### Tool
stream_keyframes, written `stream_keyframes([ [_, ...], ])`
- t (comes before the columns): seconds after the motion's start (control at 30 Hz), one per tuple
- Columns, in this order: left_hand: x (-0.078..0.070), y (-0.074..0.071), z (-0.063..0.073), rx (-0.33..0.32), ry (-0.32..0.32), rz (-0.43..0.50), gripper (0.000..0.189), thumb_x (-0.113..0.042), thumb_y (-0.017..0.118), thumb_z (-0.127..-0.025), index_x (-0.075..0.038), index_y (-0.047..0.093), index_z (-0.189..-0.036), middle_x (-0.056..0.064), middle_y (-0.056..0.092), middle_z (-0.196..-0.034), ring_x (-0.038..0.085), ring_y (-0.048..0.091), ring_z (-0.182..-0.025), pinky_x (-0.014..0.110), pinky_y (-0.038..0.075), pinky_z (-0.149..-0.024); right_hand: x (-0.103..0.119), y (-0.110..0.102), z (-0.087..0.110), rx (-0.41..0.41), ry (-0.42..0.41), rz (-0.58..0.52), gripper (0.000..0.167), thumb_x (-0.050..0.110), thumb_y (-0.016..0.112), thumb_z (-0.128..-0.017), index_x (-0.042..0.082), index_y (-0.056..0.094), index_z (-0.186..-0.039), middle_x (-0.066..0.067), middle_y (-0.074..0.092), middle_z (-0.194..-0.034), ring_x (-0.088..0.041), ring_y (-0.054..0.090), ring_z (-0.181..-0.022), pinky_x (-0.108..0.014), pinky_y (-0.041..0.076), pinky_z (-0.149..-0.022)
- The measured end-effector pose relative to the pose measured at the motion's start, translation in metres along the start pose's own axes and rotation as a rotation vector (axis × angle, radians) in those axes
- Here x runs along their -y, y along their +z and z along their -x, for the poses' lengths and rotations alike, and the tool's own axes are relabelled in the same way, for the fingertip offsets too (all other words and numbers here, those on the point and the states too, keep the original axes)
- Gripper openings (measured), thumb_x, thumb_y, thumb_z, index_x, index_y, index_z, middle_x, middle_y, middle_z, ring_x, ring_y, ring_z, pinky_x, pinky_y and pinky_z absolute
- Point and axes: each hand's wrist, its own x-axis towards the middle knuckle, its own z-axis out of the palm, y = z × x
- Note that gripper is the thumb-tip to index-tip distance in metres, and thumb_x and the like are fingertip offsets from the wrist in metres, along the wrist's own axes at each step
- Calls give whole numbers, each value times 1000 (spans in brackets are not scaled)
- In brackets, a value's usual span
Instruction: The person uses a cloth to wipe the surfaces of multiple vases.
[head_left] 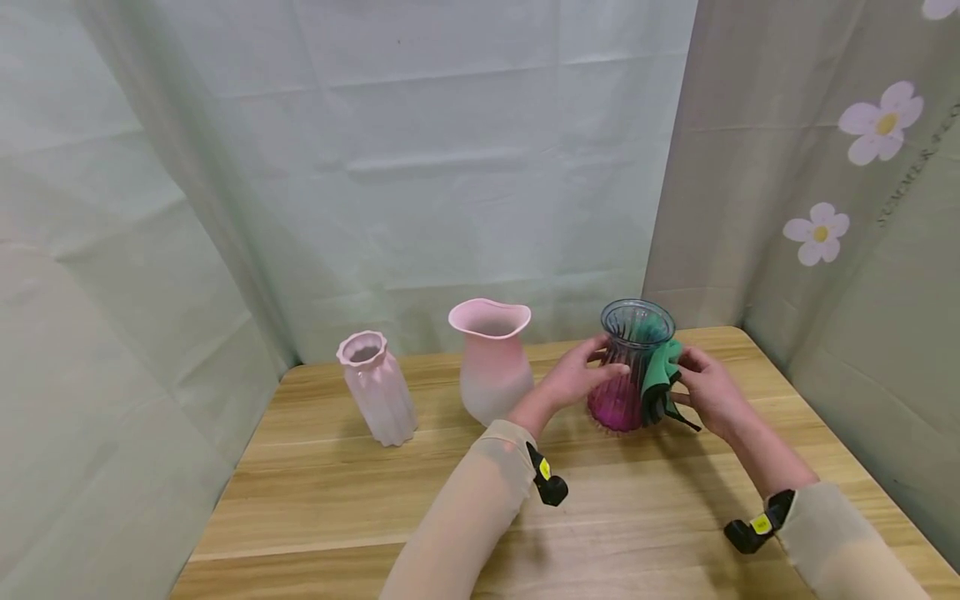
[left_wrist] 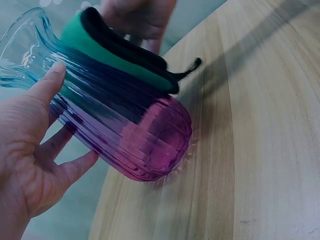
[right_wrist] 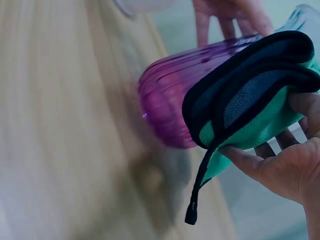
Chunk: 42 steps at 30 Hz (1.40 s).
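A ribbed glass vase [head_left: 617,404], blue at its flared rim and magenta at the base, stands at the back right of the wooden table. My left hand [head_left: 573,379] grips its left side, thumb toward me and fingers reaching behind. On the opposite side, my right hand [head_left: 712,393] holds a folded green cloth [head_left: 662,367] with black edging against the glass. In the right wrist view, thumb and fingers pinch the cloth [right_wrist: 260,120], and its black loop dangles below. The left wrist view shows the cloth through the clear glass wall [left_wrist: 107,107].
A pink-and-white vase [head_left: 495,375] with a wavy rim stands just left of my left hand. Farther left is a smaller pale pink vase [head_left: 381,392]. Light curtains [head_left: 465,183] hang behind the wooden table [head_left: 337,500] and on both sides.
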Motion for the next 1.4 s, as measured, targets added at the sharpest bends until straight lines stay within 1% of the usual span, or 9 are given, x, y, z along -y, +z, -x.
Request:
stream_keyframes([
  [0.07,0,0,0,0,-1,1,69,-36,74,-96,-16,46,-155,1,50,-153,22,48,-139,32,46,-107,-9,-2,1,-2,31,5,9,19,56,-108,25,62,-110,11,55,-116,-4,54,-107,-31,56,-84],
  [0.2,0,0,0,1,-8,6,72,-37,74,-96,-15,44,-156,1,48,-155,22,48,-139,32,46,-107,-29,-6,3,-5,91,-56,18,14,53,-108,27,64,-104,12,57,-110,-4,55,-102,-32,56,-82],
  [0.33,0,0,1,-1,-9,10,73,-38,74,-96,-15,42,-157,1,47,-156,21,47,-140,32,46,-107,-41,-7,3,-5,87,-116,21,11,51,-108,25,65,-101,9,58,-106,-7,56,-99,-32,57,-79],
  [0.5,0,-1,1,1,-7,12,73,-37,75,-95,-17,42,-158,1,47,-156,21,47,-140,32,46,-106,-42,-6,2,-14,75,-130,17,12,53,-108,23,64,-101,8,58,-106,-7,57,-99,-32,57,-77],
  [0.67,0,0,0,0,-3,6,72,-38,74,-95,-15,44,-156,1,48,-155,21,47,-140,31,46,-106,-38,-4,3,-36,75,-140,14,14,55,-108,23,64,-102,10,59,-106,-7,57,-98,-32,57,-76],
  [0.83,-1,0,0,1,-6,-5,70,-38,74,-96,-15,45,-155,1,49,-154,21,48,-139,32,45,-107,-31,-3,1,-38,52,-99,15,17,53,-109,27,62,-105,12,56,-111,-5,56,-101,-31,55,-79],
  [1.1,-2,0,0,-11,-14,-15,70,-39,74,-95,-15,46,-155,1,50,-153,21,48,-139,34,45,-107,-3,2,-2,-8,-27,-106,12,16,51,-109,25,59,-109,8,53,-115,-7,52,-101,-30,54,-78],
  [1.23,-3,0,2,-18,-24,-15,71,-40,74,-95,-17,45,-156,0,50,-154,21,47,-140,37,45,-109,14,3,-2,24,-72,-176,15,16,52,-109,26,59,-117,7,53,-117,-8,53,-101,-30,55,-80],
  [1.4,-2,2,2,-22,-33,-13,73,-42,74,-95,-18,44,-156,-1,49,-154,21,47,-140,39,46,-108,30,0,-1,65,-104,-356,27,9,50,-109,26,56,-129,6,61,-116,-9,59,-103,-33,55,-82],
])
